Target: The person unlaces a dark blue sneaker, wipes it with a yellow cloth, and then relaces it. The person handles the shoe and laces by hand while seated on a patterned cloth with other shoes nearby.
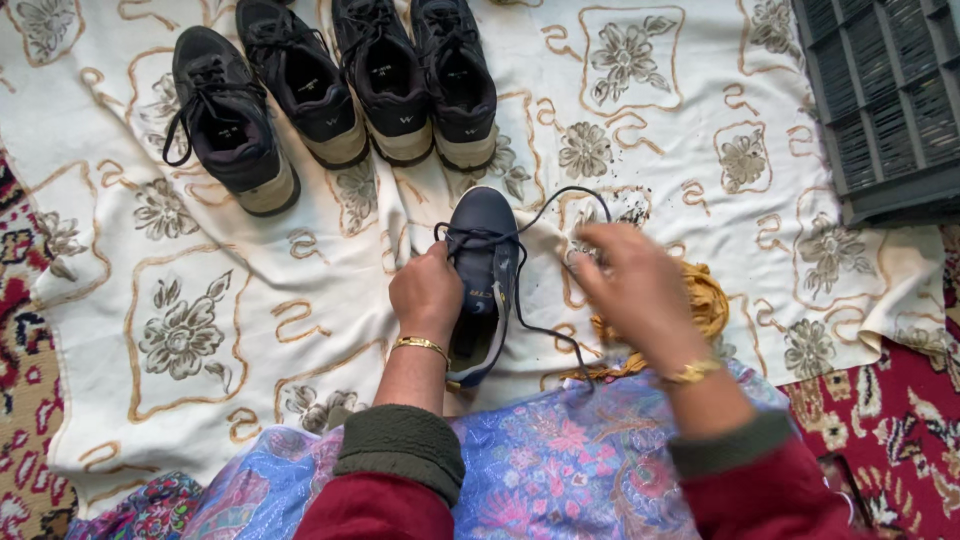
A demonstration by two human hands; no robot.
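Observation:
A navy blue shoe [484, 262] lies on the white patterned cloth [250, 300] in front of me, toe pointing away. My left hand [428, 292] grips its left side near the lacing. Just right of the shoe, my right hand [632, 285] is blurred and pinches the dark shoelace [560, 195], which loops out from the eyelets past the toe and back toward my lap.
Several black sneakers [330, 85] stand in a row at the top of the cloth. A yellow cloth [710, 300] lies under my right wrist. A dark slatted crate [885, 100] sits at the top right. Red patterned carpet [900, 420] surrounds the cloth.

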